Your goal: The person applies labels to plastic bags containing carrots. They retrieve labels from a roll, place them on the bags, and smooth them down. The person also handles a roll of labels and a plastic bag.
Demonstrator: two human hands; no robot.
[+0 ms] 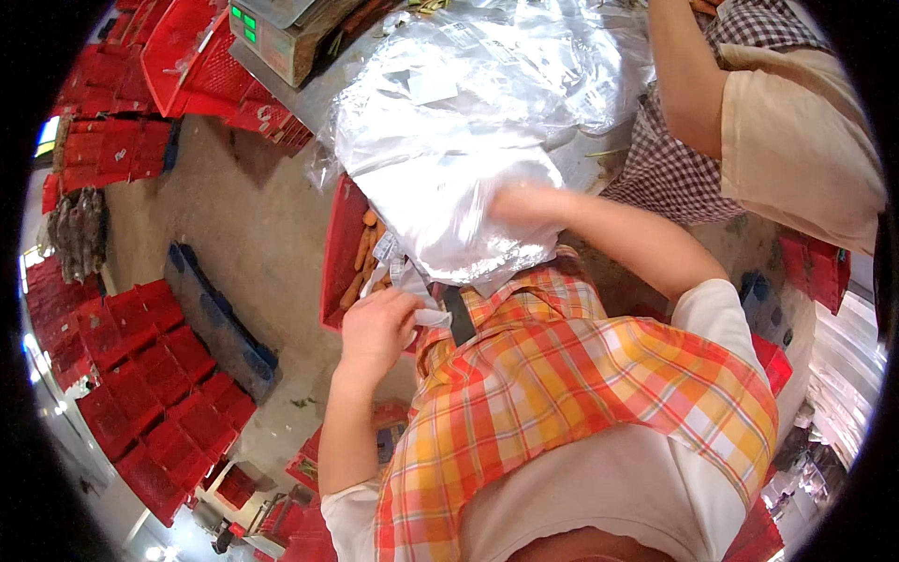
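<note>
My left hand point(383, 327) grips a white label strip point(430, 317), whose printed part trails over a red plastic crate point(333, 263). Carrots point(362, 249) lie in that crate, partly covered by the strip. Blurred by motion, my right hand point(523, 204) is on the near part of a pile of clear plastic bags point(449, 154); its fingers cannot be made out. Several bags in the pile bear white labels. The pile spreads over a metal table point(309, 105) and hangs over its near side, close to my checked apron point(534, 365).
A digital scale point(270, 38) with a lit green display stands on the table's far left. At the right, a co-worker's arm point(692, 91) and checked apron point(674, 168) are close by. Stacked red crates point(161, 379) and a blue pallet point(221, 323) are on the left.
</note>
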